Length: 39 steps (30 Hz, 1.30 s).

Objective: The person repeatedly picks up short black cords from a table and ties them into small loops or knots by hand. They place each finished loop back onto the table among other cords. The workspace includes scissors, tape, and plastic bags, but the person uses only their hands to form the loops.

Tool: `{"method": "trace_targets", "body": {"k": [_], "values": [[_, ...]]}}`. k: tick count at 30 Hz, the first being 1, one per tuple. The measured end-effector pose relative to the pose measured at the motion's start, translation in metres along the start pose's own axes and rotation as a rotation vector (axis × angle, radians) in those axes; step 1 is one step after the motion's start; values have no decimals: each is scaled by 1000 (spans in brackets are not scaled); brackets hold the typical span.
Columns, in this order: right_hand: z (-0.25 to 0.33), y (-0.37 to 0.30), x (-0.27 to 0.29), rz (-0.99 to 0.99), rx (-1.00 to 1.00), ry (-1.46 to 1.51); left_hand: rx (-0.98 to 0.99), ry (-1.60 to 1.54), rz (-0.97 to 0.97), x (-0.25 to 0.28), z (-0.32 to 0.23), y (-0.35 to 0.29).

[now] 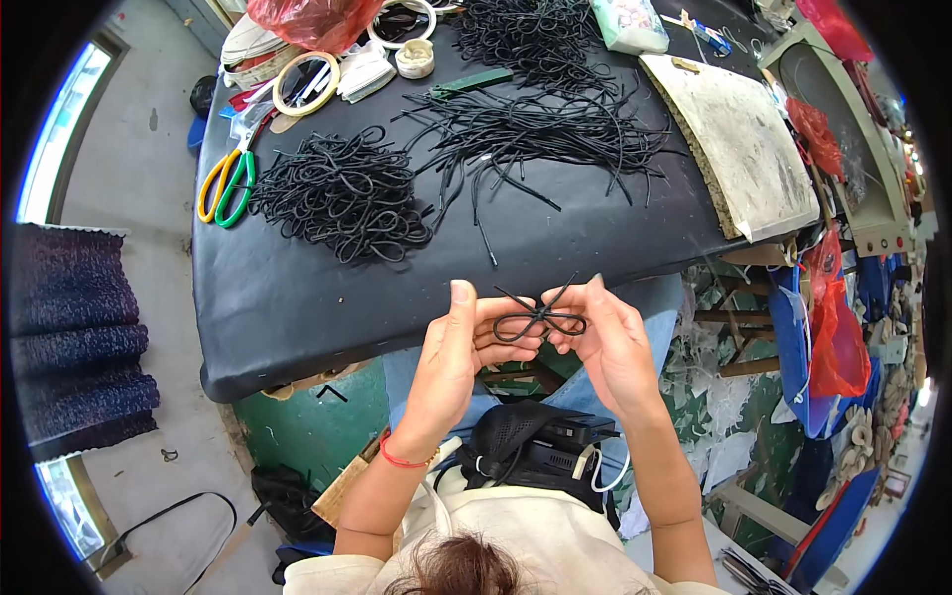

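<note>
Just off the near edge of the table, my two hands hold a small bow of thin black cord (540, 314), with two loops and two loose ends pointing up and away. The fingers of my left hand (461, 342) lie behind the left loop, its thumb raised apart from them. My right hand (615, 347) has its fingers curled at the right loop, its thumb up near one cord end. Farther back on the table lie a heap of looped black cords (347, 193), a spread of straight black cords (545, 134) and another dark pile of cords (535, 40).
Scissors (230, 188) with yellow and green handles lie at the black table's (288, 317) left edge. Tape rolls (305, 83), a green strip (471, 82) and a red plastic bag (312, 20) are behind. A stained pale board (734, 144) stands right. Scraps litter the green floor (307, 426).
</note>
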State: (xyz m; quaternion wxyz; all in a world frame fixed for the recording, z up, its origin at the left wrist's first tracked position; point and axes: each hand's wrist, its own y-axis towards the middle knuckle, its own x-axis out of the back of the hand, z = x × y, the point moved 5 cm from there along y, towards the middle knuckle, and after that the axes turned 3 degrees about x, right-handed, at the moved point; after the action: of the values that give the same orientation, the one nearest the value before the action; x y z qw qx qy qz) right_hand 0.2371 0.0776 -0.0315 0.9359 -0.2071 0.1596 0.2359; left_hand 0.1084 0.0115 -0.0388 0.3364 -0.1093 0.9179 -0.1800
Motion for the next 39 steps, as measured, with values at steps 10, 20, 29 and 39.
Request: {"method": "trace_targets", "body": {"k": [10, 20, 29, 39], "values": [[4, -5, -5, -61, 187, -207, -134, -22, -43, -9, 4, 4], [1, 2, -14, 159, 11, -8, -16, 213, 122, -12, 0, -2], [-5, 1, -14, 140, -95, 40, -1, 235, 135, -11, 7, -5], [3, 11, -8, 60, -118, -72, -294, 253, -201, 19, -24, -4]]}}
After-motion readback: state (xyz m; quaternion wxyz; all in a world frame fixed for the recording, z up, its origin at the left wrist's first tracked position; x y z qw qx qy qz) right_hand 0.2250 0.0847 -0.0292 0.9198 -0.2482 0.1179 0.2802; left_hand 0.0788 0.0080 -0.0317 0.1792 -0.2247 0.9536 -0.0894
